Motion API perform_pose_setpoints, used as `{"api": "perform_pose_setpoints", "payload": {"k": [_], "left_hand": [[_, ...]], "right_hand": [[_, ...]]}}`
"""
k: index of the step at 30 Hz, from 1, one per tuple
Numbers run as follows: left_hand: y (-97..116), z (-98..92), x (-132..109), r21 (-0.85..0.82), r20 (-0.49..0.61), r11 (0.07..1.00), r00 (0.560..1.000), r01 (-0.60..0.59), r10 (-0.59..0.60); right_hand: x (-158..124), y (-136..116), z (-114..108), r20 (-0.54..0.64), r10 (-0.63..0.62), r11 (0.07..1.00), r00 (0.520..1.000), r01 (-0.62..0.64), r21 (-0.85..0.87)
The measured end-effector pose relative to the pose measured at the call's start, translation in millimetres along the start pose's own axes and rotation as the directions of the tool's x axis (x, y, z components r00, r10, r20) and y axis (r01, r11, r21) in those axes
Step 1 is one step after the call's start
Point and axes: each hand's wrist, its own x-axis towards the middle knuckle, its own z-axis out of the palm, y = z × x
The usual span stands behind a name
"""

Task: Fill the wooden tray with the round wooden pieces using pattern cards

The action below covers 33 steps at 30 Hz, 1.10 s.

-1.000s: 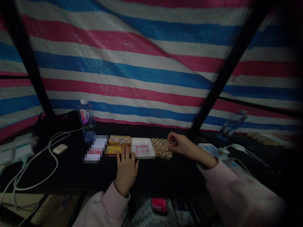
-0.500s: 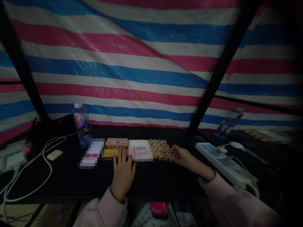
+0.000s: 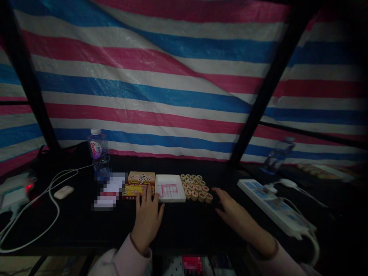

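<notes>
My left hand (image 3: pixel 147 218) lies with spread fingers over the front of a printed Chinese chess box (image 3: pixel 142 178), its fingertips on the lid. Right of that box sits a shallow white tray (image 3: pixel 169 188) with a red grid drawn on its inside. Round wooden Chinese chess pieces (image 3: pixel 196 188) with carved characters stand in close rows against the tray's right side. Just right of them is my right hand (image 3: pixel 232 209), its thumb and fingers apart and nothing between them. A small gap separates it from the nearest pieces.
A water bottle (image 3: pixel 98 153) and a blurred-out card or phone (image 3: pixel 111 190) are on the left, with an earbud case (image 3: pixel 63 192) and white cables. To the right lie a power strip (image 3: pixel 273 207) and another bottle (image 3: pixel 277 155). Striped sheeting (image 3: pixel 161 88) hangs behind.
My right hand has let go of the chess pieces' right edge and drawn back slightly to the right, its fingers opening. The left hand stays on the box. The view has tilted a little.
</notes>
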Motion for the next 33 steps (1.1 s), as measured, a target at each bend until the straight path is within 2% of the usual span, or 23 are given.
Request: {"api": "perform_pose_setpoints", "payload": {"k": [4,7,11,14,20,26,30,33], "left_hand": [[-2.2,-1.6,0.6,-0.043,0.004,0.999,1.000,-0.023,0.023],[-2.1,-5.7,4.2,-0.082,0.004,0.993,0.996,-0.085,0.086],[2.4,-12.6,13.8,-0.125,0.042,0.982,0.988,-0.142,0.149],[7.3,-15.8,22.7,-0.118,0.076,0.978,0.980,-0.172,0.182],[12.7,-14.7,35.4,-0.054,0.121,0.979,0.972,-0.195,0.200],[14.8,-16.4,37.3,-0.046,0.182,0.969,0.951,-0.244,0.248],[15.5,-12.7,38.4,-0.126,0.151,0.977,0.970,-0.174,0.192],[13.2,-11.1,43.9,-0.254,0.072,0.959,0.986,-0.130,0.152]], "right_hand": [[-21.8,-14.0,21.0,-0.059,0.053,0.997,0.997,-0.057,-0.058],[-31.5,-20.4,45.4,-0.196,0.053,0.998,0.979,-0.060,-0.030],[-35.3,-22.2,71.2,-0.415,-0.007,0.999,0.910,0.028,0.045],[-34.1,-21.9,78.8,-0.509,-0.032,0.993,0.860,0.083,0.078],[-33.6,-21.1,80.5,-0.545,-0.049,0.987,0.837,0.125,0.104],[-34.1,-22.7,80.6,-0.571,-0.034,0.988,0.820,0.113,0.103],[-35.0,-25.4,78.7,-0.576,-0.005,0.988,0.817,0.093,0.124],[-35.4,-25.9,78.5,-0.588,0.012,0.987,0.809,0.083,0.135]]}}
